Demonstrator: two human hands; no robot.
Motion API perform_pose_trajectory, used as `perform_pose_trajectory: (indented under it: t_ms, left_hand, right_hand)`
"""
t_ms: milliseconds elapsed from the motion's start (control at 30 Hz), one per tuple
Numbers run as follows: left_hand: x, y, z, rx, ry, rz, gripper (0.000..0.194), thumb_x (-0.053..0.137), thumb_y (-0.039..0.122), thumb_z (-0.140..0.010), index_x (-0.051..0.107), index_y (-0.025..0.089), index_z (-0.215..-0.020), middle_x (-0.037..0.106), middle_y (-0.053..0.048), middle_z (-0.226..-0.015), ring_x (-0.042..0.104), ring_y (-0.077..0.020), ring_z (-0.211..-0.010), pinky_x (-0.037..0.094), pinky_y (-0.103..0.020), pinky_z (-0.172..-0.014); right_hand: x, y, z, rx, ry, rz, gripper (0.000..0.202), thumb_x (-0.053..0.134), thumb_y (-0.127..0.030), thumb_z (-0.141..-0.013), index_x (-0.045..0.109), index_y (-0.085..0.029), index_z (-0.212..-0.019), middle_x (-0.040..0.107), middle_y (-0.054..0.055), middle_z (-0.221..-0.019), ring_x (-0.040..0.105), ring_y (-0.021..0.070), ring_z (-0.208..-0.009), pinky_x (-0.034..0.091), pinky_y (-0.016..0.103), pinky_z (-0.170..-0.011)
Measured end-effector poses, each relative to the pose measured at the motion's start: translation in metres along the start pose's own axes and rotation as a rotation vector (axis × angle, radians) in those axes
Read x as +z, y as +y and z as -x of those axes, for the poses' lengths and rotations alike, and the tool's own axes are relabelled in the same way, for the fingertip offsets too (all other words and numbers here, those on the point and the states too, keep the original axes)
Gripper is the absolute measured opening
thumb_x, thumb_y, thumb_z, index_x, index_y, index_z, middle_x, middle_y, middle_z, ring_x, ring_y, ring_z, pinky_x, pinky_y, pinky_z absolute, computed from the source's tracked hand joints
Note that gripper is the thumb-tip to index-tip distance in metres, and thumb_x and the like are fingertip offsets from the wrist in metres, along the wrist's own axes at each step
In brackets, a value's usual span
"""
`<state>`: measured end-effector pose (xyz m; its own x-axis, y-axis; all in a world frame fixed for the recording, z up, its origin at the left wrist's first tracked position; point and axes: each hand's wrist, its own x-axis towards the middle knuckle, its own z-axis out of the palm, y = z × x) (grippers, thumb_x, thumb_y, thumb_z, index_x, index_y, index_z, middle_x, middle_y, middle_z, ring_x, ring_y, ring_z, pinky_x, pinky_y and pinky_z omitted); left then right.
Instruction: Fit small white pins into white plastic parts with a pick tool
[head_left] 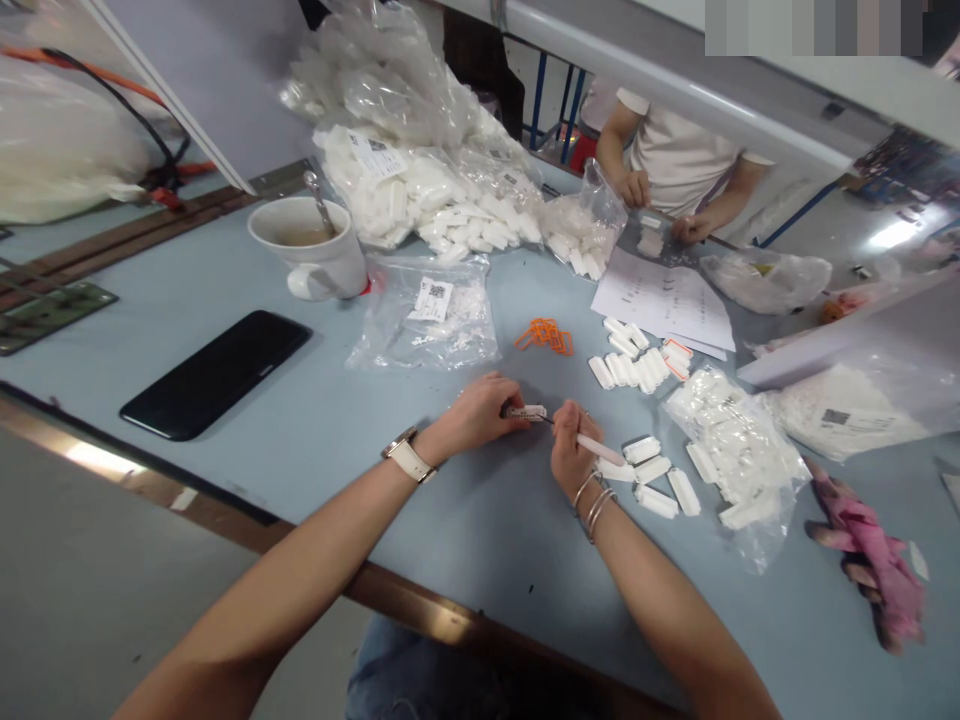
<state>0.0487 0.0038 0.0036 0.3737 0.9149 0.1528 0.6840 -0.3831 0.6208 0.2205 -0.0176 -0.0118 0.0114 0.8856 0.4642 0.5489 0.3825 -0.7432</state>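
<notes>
My left hand [491, 405] pinches a small white plastic strip [534, 412] with a row of dark marks, just above the table. In my right hand [572, 445] is a pen-like tool with a pale pink handle [600, 449], gripped like a pencil. Its thin dark tip reaches the strip's right end; whether it touches cannot be made out. Beside my right wrist lie several loose white plastic pieces [652, 468]. Farther off sits a group of similar white pieces [628, 370], two with orange outlines. Orange frames [546, 337] lie in a small pile beyond my hands.
To the left are a black phone [217, 372] and a white mug [311, 255] with a spoon. Bags of white parts [450, 190] heap at the back; another bag [739, 440] and pink gloves [874, 560] lie right. Across the table, a co-worker's hands [664, 210] handle small pieces.
</notes>
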Motion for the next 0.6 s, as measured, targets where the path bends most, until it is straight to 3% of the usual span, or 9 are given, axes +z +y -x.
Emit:
perform_pose_trajectory:
  t_ms: [333, 600]
  left_hand:
    - [0.003, -0.004, 0.000, 0.003, 0.009, 0.006, 0.025, 0.070, 0.034, -0.076, 0.052, 0.018, -0.070, 0.057, -0.001, -0.070, 0.051, -0.0170, -0.072, 0.037, -0.027, -0.062]
    - [0.005, -0.006, 0.000, 0.028, 0.011, -0.025, 0.024, 0.070, 0.033, -0.076, 0.052, 0.018, -0.072, 0.057, -0.001, -0.070, 0.050, -0.0164, -0.071, 0.036, -0.027, -0.061]
  right_hand:
    - [0.001, -0.005, -0.004, 0.006, -0.009, 0.051, 0.049, 0.026, -0.043, -0.098, 0.046, -0.021, -0.059, 0.049, 0.000, -0.050, 0.048, 0.0132, -0.047, 0.038, 0.027, -0.050]
    - [-0.002, -0.011, -0.014, -0.162, -0.074, 0.180, 0.051, 0.024, -0.038, -0.100, 0.047, -0.021, -0.057, 0.048, 0.000, -0.048, 0.042, 0.0124, -0.045, 0.032, 0.027, -0.049]
